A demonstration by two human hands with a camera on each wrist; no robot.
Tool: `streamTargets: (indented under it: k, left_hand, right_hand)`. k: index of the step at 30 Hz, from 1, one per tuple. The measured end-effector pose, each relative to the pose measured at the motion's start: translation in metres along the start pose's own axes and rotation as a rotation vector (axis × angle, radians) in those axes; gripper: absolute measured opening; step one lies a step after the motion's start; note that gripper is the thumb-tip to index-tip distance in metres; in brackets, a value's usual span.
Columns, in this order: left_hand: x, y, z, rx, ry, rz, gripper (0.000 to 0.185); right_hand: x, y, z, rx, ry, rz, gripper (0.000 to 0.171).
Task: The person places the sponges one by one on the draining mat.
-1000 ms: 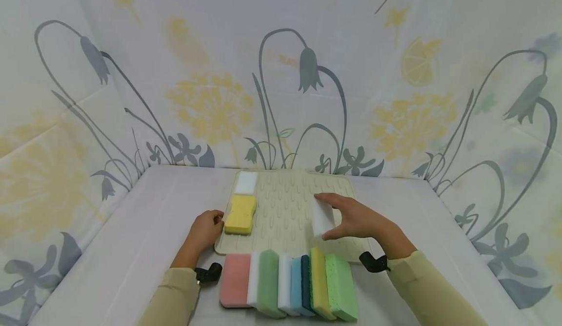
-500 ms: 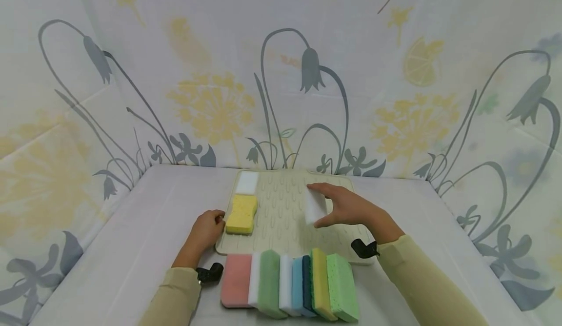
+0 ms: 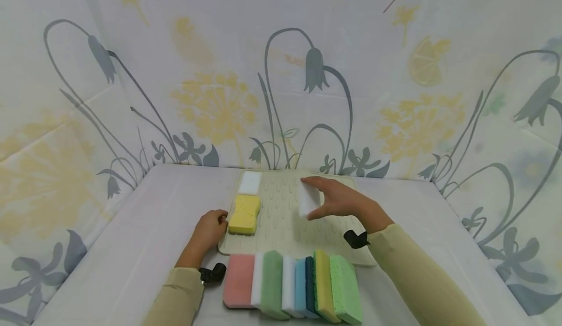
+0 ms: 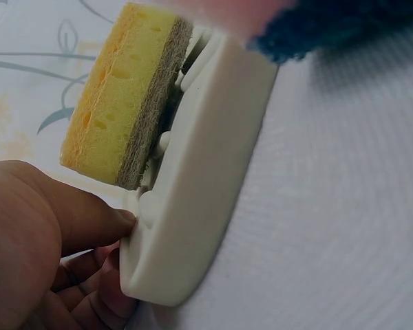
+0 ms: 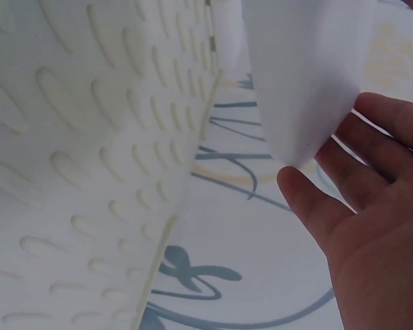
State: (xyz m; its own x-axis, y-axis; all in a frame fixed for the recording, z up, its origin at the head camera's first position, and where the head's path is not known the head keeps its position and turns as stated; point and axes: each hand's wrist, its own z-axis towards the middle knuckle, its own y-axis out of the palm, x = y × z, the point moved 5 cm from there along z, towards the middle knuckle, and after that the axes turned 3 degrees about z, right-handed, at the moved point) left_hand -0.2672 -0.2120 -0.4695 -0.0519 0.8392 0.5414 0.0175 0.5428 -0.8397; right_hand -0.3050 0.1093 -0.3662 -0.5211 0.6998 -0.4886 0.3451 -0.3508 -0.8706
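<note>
In the head view my right hand (image 3: 338, 199) holds a white melamine sponge (image 3: 308, 199) upright between thumb and fingers, over the right half of a cream ridged drying mat (image 3: 281, 233). The right wrist view shows the white sponge (image 5: 310, 75) pinched at its edges, raised off the ridges. My left hand (image 3: 211, 228) pinches the mat's left edge; in the left wrist view its thumb lies on the rim (image 4: 186, 206) and the other fingers curl below. Just beside it, a yellow sponge (image 3: 244, 214) with a grey scouring layer rests on the mat. Behind that lies a flat white sponge (image 3: 250, 183).
In front of the mat stands a row of several sponges: pink (image 3: 239, 281), white, green (image 3: 273, 284), white, blue (image 3: 300, 287), dark blue, yellow (image 3: 326, 287) and bright green (image 3: 347, 289). A flower-printed curtain (image 3: 219, 72) rises behind the white table (image 3: 145, 248).
My right hand has moved left and farther back over the mat, carrying the white melamine sponge. The left hand stays at the mat's edge. The whole view shifts slightly.
</note>
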Motion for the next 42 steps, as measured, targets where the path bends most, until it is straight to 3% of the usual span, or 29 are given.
streamTargets:
  k: [33,42]
  left_hand:
    - [-0.001,0.001,0.002,0.011,0.007,0.020,0.035]
    - [-0.001,0.002,0.003,0.002,-0.018,0.022,0.036]
  right_hand:
    - [-0.015,0.005,0.062,-0.030,0.045,-0.026,0.099]
    - [-0.011,0.005,0.077,-0.035,0.045,-0.029,0.099]
